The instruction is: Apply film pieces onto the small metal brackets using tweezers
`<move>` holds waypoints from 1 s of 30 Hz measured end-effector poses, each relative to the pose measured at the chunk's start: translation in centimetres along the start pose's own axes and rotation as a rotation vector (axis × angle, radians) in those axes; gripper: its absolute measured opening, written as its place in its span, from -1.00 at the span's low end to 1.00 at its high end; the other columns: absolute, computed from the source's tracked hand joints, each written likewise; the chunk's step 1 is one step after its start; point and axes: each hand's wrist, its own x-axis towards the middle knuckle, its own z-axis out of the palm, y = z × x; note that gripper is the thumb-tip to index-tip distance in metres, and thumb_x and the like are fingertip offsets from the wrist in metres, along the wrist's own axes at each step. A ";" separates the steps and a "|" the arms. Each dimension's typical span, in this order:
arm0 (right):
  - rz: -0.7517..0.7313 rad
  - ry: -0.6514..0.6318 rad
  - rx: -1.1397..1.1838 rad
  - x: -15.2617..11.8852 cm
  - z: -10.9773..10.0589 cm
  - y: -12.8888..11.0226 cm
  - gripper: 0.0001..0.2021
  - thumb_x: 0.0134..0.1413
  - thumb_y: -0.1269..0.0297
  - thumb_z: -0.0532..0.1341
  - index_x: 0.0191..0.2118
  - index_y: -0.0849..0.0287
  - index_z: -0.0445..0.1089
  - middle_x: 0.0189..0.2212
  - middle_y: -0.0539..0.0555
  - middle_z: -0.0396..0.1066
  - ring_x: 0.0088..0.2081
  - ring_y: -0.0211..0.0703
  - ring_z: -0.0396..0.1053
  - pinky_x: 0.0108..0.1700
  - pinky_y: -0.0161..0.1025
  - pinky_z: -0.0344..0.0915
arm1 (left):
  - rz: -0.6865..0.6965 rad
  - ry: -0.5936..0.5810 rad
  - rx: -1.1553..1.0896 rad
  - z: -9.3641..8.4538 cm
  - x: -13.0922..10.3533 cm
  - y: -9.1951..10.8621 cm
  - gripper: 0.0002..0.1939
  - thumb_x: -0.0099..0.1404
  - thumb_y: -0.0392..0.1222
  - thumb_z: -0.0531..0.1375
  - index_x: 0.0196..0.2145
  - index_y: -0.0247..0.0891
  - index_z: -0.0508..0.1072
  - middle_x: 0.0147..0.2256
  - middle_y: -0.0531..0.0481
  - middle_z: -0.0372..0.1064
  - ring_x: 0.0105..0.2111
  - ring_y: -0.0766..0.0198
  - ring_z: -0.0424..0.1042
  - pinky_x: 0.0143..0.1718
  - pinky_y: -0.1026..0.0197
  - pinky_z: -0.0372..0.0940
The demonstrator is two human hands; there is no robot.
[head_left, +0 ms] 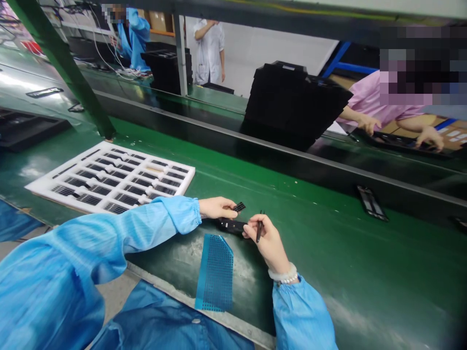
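My left hand (218, 207) is closed on a small bundle of black strips (239, 207), which stick out past its fingertips. Just below them a dark elongated part (232, 225) lies near the table's front, by both hands. Against its right end are the fingers of my right hand (265, 237), closed round a black pen-like tool (259, 230). A blue perforated sheet (216, 272) lies flat on the green table in front of the dark part, reaching the front edge.
A white foam tray (188, 179) of black strips sits at the left. Beyond runs a dark conveyor with a metal rail (226, 134). Black stacked trays (292, 104) stand behind it. Across the line, a person in pink (379, 99) handles a black tray. A slim device (371, 202) lies right.
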 end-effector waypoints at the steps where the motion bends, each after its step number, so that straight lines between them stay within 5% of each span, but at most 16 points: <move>1: 0.058 -0.024 0.046 0.0 0.0 0.0 -0.67 -0.14 0.08 0.32 -0.33 0.13 0.22 -0.58 -0.09 0.32 -0.56 -0.25 0.36 -0.46 -0.24 0.35 | 0.010 0.031 0.047 -0.2 -0.1 0.2 -0.83 0.31 -0.24 0.06 -0.18 -0.39 0.31 -0.41 0.00 0.39 -0.41 0.36 0.40 -0.32 0.30 0.28; 5: 0.235 -0.053 0.202 0.2 -0.3 0.0 -0.61 -0.21 0.09 0.37 -0.34 0.15 0.20 -0.65 -0.08 0.38 -0.62 -0.28 0.37 -0.51 -0.30 0.36 | 0.067 0.119 0.265 -0.1 -0.8 1.5 -0.77 0.19 -0.25 0.18 -0.17 -0.32 0.37 -0.34 0.01 0.42 -0.31 0.27 0.40 -0.24 0.26 0.24; 11: 0.302 0.031 0.371 0.2 -0.1 -0.3 -0.51 -0.40 0.08 0.46 -0.36 0.14 0.22 -0.63 -0.12 0.39 -0.54 -0.30 0.44 -0.43 -0.39 0.41 | 0.092 0.156 0.432 1.3 -1.4 1.9 -0.74 0.16 -0.20 0.22 -0.16 -0.26 0.41 -0.27 -0.04 0.46 -0.25 0.17 0.44 -0.23 0.23 0.24; 19: 0.352 0.137 0.483 0.2 0.4 -0.3 -0.48 -0.52 0.15 0.50 -0.39 0.15 0.24 -0.61 -0.14 0.39 -0.50 -0.22 0.51 -0.47 -0.43 0.42 | 0.021 0.107 0.354 1.1 -0.2 0.1 -0.72 0.29 -0.17 0.07 -0.08 -0.35 0.33 -0.31 -0.03 0.49 -0.53 0.37 0.45 -0.52 0.36 0.30; 25: 0.362 0.159 0.509 0.1 0.5 -0.2 -0.49 -0.50 0.18 0.51 -0.38 0.16 0.26 -0.59 -0.13 0.42 -0.49 -0.24 0.51 -0.41 -0.40 0.45 | 0.107 0.213 0.520 2.1 -1.1 1.3 -0.70 0.23 -0.13 0.17 -0.09 -0.29 0.37 -0.17 -0.10 0.45 -0.18 0.13 0.45 -0.18 0.20 0.30; 30: 0.366 0.148 0.535 0.2 0.1 0.3 -0.52 -0.47 0.21 0.51 -0.38 0.16 0.28 -0.52 -0.07 0.49 -0.41 -0.25 0.51 -0.32 -0.41 0.46 | 0.150 0.199 0.680 2.6 -0.5 1.7 -0.70 0.25 -0.07 0.17 -0.11 -0.27 0.39 -0.16 -0.10 0.46 -0.17 0.13 0.47 -0.22 0.25 0.31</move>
